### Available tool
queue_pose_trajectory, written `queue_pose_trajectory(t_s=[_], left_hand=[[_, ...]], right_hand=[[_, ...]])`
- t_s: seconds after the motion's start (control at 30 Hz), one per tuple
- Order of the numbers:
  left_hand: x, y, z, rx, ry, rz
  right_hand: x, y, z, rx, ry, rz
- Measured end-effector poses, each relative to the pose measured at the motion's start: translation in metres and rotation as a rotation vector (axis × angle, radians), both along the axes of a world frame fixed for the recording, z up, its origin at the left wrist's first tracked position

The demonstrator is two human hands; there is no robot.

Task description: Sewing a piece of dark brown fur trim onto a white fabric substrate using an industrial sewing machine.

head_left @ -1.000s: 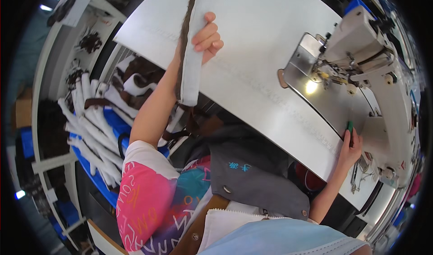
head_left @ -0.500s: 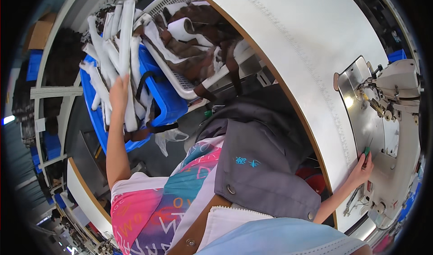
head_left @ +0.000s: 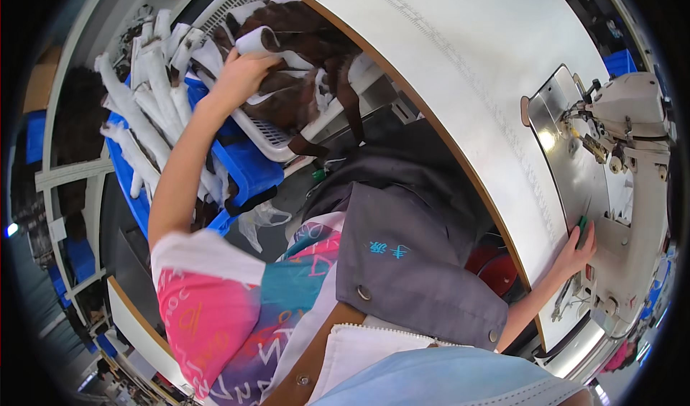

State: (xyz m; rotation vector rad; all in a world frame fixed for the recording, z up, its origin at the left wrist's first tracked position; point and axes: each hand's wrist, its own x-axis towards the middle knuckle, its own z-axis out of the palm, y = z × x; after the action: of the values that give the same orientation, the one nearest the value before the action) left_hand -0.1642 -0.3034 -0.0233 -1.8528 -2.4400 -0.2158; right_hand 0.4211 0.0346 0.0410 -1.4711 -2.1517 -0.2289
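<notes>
My left hand reaches into a white slatted plastic basket. Its thumb and fingers close about a curled white-and-brown fabric piece on top of the heap; the fingertips are partly hidden. Other brown fabric pieces with white backing lie around it. Over by the sewing machine, my right hand is closed around a small green-handled tool with a thin metal point, resting at the machine's metal plate.
Below my left forearm, a blue bin holds several long white rolled fabric strips. The white sewing table curves across the right, its brown edge near my lap. A clear plastic bag hangs beside the bin. Shelves stand at left.
My left hand has let go of the white rolled strips in the blue bin and moved right and up to the fabric in the basket. My right hand keeps its tool. The view has shifted slightly.
</notes>
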Motion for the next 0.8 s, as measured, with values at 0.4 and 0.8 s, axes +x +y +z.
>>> queue_pose_trajectory(t_s=[0.4, 0.8], left_hand=[[-0.090, -0.037, 0.237, 0.387, -0.965, 0.438], [0.243, 0.126, 0.089, 0.669, -0.371, -0.746]], right_hand=[[-0.042, -0.026, 0.017, 0.161, 0.127, 0.182], [-0.210, -0.127, 0.030, -1.453, 1.797, 0.922]])
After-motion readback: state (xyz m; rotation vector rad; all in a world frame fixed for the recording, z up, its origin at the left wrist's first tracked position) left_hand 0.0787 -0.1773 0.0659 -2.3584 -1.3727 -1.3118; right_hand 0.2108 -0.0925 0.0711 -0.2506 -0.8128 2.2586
